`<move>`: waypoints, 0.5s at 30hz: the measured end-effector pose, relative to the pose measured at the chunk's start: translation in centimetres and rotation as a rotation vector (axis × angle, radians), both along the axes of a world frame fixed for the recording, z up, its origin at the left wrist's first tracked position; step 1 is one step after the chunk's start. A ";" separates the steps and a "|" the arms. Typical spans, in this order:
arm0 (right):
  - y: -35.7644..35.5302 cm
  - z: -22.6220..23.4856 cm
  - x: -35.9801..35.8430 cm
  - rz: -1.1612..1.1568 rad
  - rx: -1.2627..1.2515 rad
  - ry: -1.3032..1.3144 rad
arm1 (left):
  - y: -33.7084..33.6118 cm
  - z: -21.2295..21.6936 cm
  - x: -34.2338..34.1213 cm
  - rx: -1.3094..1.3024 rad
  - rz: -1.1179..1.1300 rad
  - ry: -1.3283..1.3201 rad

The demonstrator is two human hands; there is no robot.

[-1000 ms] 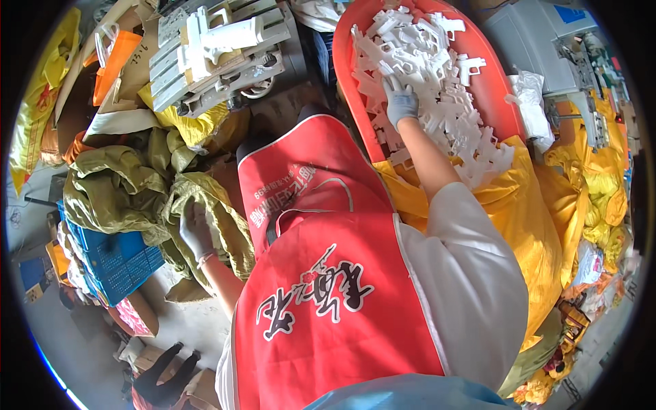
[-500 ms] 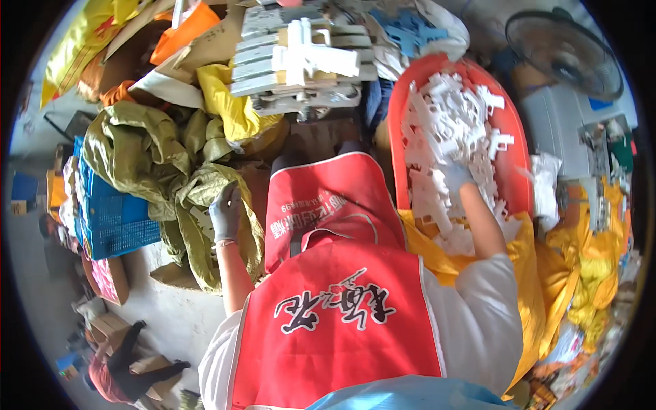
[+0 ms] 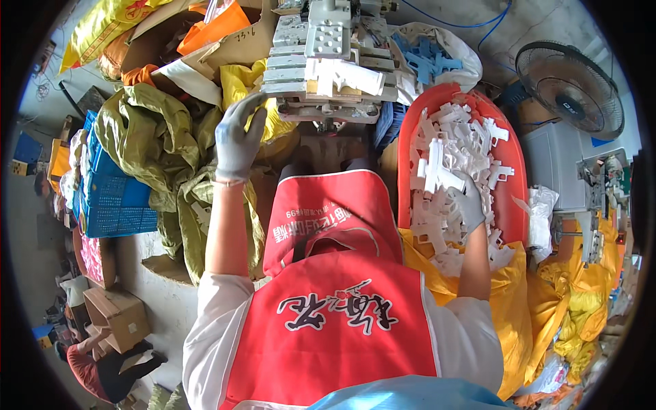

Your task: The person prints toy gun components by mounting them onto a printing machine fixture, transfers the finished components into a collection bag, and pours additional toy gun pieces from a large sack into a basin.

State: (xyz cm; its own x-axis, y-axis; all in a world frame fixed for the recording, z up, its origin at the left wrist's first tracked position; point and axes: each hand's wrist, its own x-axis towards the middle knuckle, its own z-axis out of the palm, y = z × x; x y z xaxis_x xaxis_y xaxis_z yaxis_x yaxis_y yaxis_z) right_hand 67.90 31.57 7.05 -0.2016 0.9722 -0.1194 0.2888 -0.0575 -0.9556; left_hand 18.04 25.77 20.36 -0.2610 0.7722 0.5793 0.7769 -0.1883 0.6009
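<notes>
My gloved left hand [image 3: 239, 137] is raised beside the near left corner of the machine bed [image 3: 280, 75]. Its thumb and fingers are apart, with nothing visible in them. Over the red tub [image 3: 521, 147], my gloved right hand [image 3: 469, 203] grips the lower end of a white plastic toy pistol [image 3: 436, 167]. Beneath it, several more white toy pistols [image 3: 454, 123] lie heaped in the tub. Another white piece, a toy pistol body [image 3: 348, 76], rests on the machine bed under the grey metal head [image 3: 329, 37].
An olive woven sack [image 3: 140, 147] and a blue crate [image 3: 116, 205] lie to the left. Behind the tub is a white sack of blue toy pistols [image 3: 427, 58]. A fan [image 3: 569, 89] stands far right. At the lower left, a person [image 3: 102, 369] bends by cardboard boxes [image 3: 123, 318].
My left hand has risen from the olive sack toward the machine. My right hand now holds a white toy pistol from the heap. The whole view has shifted, showing more of the machine.
</notes>
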 end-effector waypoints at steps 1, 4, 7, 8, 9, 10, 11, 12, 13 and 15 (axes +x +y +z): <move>-0.5 0.3 -1.3 0.004 0.003 0.003 | 0.9 0.5 0.2 0.021 -0.024 0.058; -1.4 0.4 -2.9 -0.092 0.003 0.179 | 3.5 2.2 1.2 -0.006 -0.098 0.134; -2.3 0.7 -4.3 -0.126 -0.048 0.316 | 6.8 1.6 0.4 -0.013 -0.159 0.294; -2.7 1.8 -5.0 -0.134 -0.057 0.349 | 7.6 2.1 0.7 -0.034 -0.212 0.284; -2.8 2.0 -5.0 -0.135 -0.055 0.352 | 8.1 2.4 1.0 -0.055 -0.263 0.273; -2.8 2.1 -5.0 -0.117 -0.096 0.441 | 8.2 2.9 1.2 -0.185 -0.331 0.148; -2.9 2.3 -4.9 -0.103 -0.136 0.529 | 8.5 3.4 1.3 -0.182 -0.335 0.149; -2.7 2.3 -5.0 -0.105 -0.133 0.528 | 8.9 3.8 1.2 -0.258 -0.335 0.152; -2.3 2.2 -5.3 -0.122 -0.133 0.678 | 9.1 4.0 1.2 -0.333 -0.334 0.153; -1.3 2.6 -5.9 -0.144 -0.126 0.827 | 9.3 3.3 1.2 -0.326 -0.373 -0.002</move>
State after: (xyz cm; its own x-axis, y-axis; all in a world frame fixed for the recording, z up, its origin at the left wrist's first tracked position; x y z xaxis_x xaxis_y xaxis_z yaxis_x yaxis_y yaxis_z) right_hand 61.96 30.28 9.61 -0.1472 0.9843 -0.0971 -0.5183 -0.1604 -0.8400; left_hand 19.26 35.06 23.69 0.0669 0.9542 0.2917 0.6913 -0.2551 0.6760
